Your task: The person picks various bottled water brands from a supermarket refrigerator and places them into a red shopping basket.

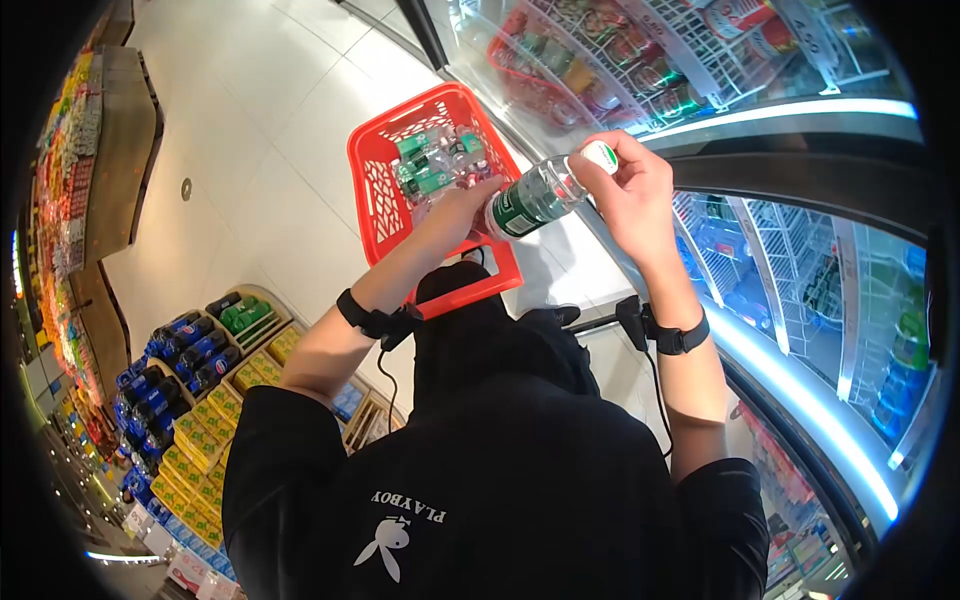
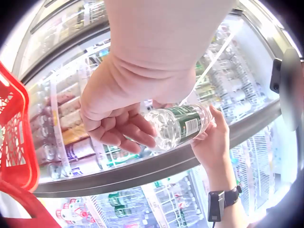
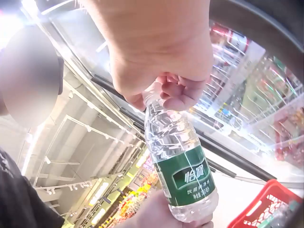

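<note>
A clear plastic water bottle [image 1: 538, 203] with a green label lies tilted between both hands in the head view. Around its neck, just below the white cap [image 1: 601, 157], my right hand [image 1: 636, 197] curls its fingers. At the other end my left hand [image 1: 462, 215] holds the base, thumb on one side and fingers on the other. Those curled fingers [image 2: 124, 132] show beside the bottle's base in the left wrist view. From the right wrist view, the label [image 3: 187, 175] faces the camera, and the left hand is partly hidden behind the base.
A red shopping basket [image 1: 365, 190] with several bottles stands below the left hand. To the right, an open drinks cooler has wire shelves [image 1: 770, 270] and a lit edge [image 1: 790, 400]. Stacked yellow cartons [image 1: 205, 430] and dark blue bottles [image 1: 150, 400] stand at lower left.
</note>
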The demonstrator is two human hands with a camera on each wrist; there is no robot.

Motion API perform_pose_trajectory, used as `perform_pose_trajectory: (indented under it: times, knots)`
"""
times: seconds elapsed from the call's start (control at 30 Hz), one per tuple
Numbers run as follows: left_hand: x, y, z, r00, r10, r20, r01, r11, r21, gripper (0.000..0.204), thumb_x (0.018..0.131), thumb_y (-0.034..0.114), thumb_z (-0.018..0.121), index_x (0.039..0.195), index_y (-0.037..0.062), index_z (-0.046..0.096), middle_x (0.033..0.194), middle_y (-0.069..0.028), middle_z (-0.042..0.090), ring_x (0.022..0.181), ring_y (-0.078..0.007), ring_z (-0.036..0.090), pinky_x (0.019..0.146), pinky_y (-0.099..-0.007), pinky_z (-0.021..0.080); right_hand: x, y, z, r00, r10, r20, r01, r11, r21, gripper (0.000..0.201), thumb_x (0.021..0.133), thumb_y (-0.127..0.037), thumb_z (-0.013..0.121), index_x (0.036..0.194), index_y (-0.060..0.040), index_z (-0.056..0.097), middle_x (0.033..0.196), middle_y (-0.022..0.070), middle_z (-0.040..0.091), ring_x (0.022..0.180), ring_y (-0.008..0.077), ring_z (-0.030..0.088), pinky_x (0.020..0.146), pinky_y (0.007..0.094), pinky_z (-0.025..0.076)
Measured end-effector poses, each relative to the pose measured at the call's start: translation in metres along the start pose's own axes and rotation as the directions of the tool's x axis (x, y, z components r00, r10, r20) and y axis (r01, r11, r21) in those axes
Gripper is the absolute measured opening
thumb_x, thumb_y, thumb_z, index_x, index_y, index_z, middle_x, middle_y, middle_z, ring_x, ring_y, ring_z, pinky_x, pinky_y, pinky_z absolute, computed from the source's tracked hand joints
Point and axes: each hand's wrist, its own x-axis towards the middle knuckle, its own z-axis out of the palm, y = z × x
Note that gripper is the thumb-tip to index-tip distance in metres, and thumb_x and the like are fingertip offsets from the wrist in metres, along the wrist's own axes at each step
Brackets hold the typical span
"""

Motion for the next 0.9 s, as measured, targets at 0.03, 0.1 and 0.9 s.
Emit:
perform_pose_trajectory:
  times: [0.03,0.1,0.9]
  knots:
    - [-0.008,0.008,0.012,0.990,0.107,0.094,-0.108,0.994,0.007,0.052,0.105,0.049,0.047,0.112,0.0050,0.074,0.087,-0.0057,0.074,0.076,-0.0151,0.069,0.074,-0.0270,0.052,-0.008,-0.027,-0.018,0.998,-0.037,0.047,0.032,0.994,0.101,0.016,0.087,-0.011,0.078,0.099,-0.0015,0.071,0.082,-0.0027,0.066,0.073,0.0032,0.056,0.066,0.0218,0.046]
    - [-0.027,0.019,0.030,0.954,0.200,0.222,-0.218,0.974,0.057,0.050,0.109,0.044,0.042,0.119,0.0043,0.071,0.093,-0.0061,0.074,0.081,-0.0144,0.066,0.077,-0.0282,0.051,-0.023,-0.054,-0.041,0.987,-0.141,0.080,0.136,0.988,0.067,0.015,0.087,-0.008,0.077,0.100,-0.0017,0.071,0.085,-0.0021,0.067,0.074,0.0034,0.057,0.066,0.0223,0.048]
    - [-0.201,0.116,0.249,0.297,0.407,0.864,-0.802,0.598,-0.006,0.078,0.079,0.029,0.086,0.141,-0.0007,0.049,0.126,-0.0111,0.066,0.115,-0.0175,0.063,0.103,-0.0358,0.050,-0.211,-0.210,-0.195,0.852,-0.498,-0.160,0.514,0.854,0.082,0.038,0.084,-0.024,0.074,0.110,0.0031,0.070,0.096,0.0059,0.069,0.086,0.0110,0.063,0.077,0.0242,0.048]
